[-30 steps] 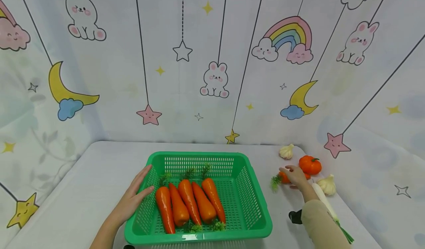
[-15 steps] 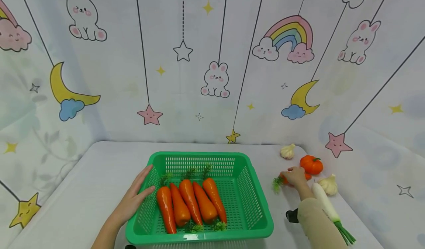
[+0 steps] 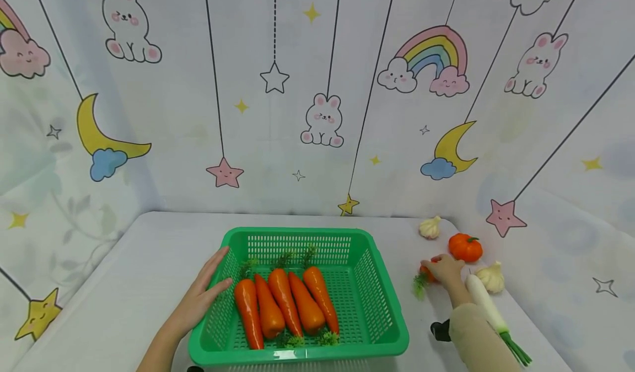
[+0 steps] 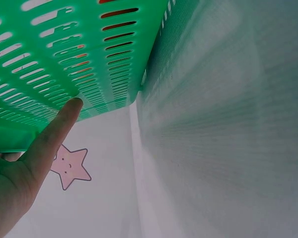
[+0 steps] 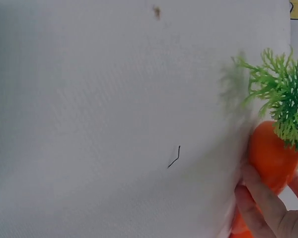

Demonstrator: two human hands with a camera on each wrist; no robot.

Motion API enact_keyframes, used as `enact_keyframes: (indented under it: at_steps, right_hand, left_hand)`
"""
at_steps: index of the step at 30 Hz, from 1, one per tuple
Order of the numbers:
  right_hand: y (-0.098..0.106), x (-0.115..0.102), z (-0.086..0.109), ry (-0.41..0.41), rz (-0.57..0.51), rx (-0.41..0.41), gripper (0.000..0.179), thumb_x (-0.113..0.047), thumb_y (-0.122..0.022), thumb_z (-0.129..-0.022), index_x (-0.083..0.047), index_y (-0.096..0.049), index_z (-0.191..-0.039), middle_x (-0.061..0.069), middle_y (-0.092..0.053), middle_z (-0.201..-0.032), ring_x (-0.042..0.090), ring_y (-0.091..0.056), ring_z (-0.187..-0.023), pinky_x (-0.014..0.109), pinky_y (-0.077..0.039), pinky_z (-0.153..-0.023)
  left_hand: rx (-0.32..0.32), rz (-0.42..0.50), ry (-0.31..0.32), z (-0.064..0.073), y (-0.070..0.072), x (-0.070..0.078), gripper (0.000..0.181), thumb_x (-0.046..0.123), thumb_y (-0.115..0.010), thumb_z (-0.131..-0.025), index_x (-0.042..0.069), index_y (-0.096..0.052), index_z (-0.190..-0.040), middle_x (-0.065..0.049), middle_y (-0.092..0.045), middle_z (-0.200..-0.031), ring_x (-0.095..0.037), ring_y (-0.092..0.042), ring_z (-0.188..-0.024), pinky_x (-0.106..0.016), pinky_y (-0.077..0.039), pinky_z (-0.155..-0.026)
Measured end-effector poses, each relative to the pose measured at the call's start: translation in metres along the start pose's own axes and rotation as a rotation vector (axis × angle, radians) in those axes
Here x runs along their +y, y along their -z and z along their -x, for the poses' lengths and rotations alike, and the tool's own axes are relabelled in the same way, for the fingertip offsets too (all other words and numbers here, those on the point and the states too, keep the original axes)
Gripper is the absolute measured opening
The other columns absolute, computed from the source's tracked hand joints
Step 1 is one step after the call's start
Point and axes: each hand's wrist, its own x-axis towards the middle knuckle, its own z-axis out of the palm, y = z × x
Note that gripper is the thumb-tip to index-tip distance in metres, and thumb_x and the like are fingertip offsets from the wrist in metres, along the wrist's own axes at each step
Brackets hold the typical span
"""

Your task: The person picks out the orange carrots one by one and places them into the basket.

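My right hand [image 3: 447,271] grips an orange carrot [image 3: 428,273] on the right of the table, fingers and thumb around its body. In the right wrist view the green leafy top of this carrot [image 5: 275,153] sticks up past the fingers, and its lower part is partly hidden. My left hand [image 3: 200,292] rests at the left side of a green plastic basket [image 3: 297,354], fingers straight along the rim. The left wrist view has a fingertip against the slotted outer wall of the basket [image 4: 89,54]. Several carrots [image 3: 281,300] lie side by side inside.
An orange pumpkin [image 3: 465,248] sits just beyond the right hand. One garlic bulb [image 3: 429,227] lies farther back, another garlic bulb [image 3: 491,277] to the right. A white leek-like vegetable with green ends [image 3: 488,306] lies beside the right forearm. Patterned cloth walls enclose the table.
My right hand came down over the carrot and closed around it; the carrot has shifted slightly, its leafy top swinging toward me. The left hand stays at the basket.
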Motion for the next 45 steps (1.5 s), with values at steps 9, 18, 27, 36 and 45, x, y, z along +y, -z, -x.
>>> enact_keyframes:
  at_steps: [9,18,27,36,45]
  right_hand:
    - [0.004,-0.003,0.01,-0.04,-0.075,-0.05,0.057,-0.029,-0.059,-0.082,0.014,-0.043,-0.116,0.044,-0.028,-0.116,0.053,-0.019,-0.11,0.055,-0.041,-0.084]
    - [0.014,-0.01,0.022,-0.028,-0.284,-0.105,0.065,-0.024,-0.066,-0.081,0.01,-0.036,-0.128,0.042,-0.017,-0.124,0.051,-0.029,-0.108,0.041,-0.053,-0.074]
    - [0.029,-0.026,0.041,0.06,-0.277,-0.125,0.067,-0.027,-0.069,-0.082,0.005,-0.037,-0.132,0.036,-0.031,-0.125,0.046,-0.039,-0.105,0.043,-0.052,-0.078]
    - [0.037,-0.049,0.063,0.215,-0.322,-0.146,0.064,-0.019,-0.069,-0.082,0.004,-0.038,-0.133,0.032,-0.032,-0.132,0.039,-0.047,-0.1,0.034,-0.053,-0.071]
    - [0.042,-0.072,0.082,0.334,-0.383,-0.163,0.064,-0.015,-0.07,-0.081,0.004,-0.039,-0.134,0.029,-0.034,-0.135,0.043,-0.052,-0.102,0.038,-0.054,-0.072]
  left_hand:
    - [-0.01,0.001,0.011,0.001,0.0,0.002,0.062,0.021,-0.05,-0.094,0.009,-0.02,-0.146,-0.016,-0.01,-0.15,-0.041,-0.006,-0.134,-0.073,-0.01,-0.093]
    - [-0.006,0.001,0.009,0.0,0.0,0.002,0.061,0.017,-0.05,-0.094,0.008,-0.02,-0.146,-0.016,-0.01,-0.15,-0.04,-0.006,-0.134,-0.073,-0.01,-0.093]
    - [-0.006,0.003,0.01,0.0,0.0,0.002,0.061,0.017,-0.05,-0.094,0.009,-0.02,-0.146,-0.016,-0.01,-0.15,-0.04,-0.006,-0.134,-0.073,-0.01,-0.093]
    - [-0.006,-0.002,0.005,0.0,0.001,0.002,0.06,0.017,-0.05,-0.094,0.009,-0.02,-0.146,-0.017,-0.01,-0.15,-0.041,-0.007,-0.134,-0.073,-0.011,-0.092]
    - [-0.004,-0.002,0.01,0.0,0.0,0.0,0.06,0.017,-0.05,-0.094,0.01,-0.02,-0.146,-0.016,-0.01,-0.15,-0.04,-0.007,-0.134,-0.073,-0.011,-0.093]
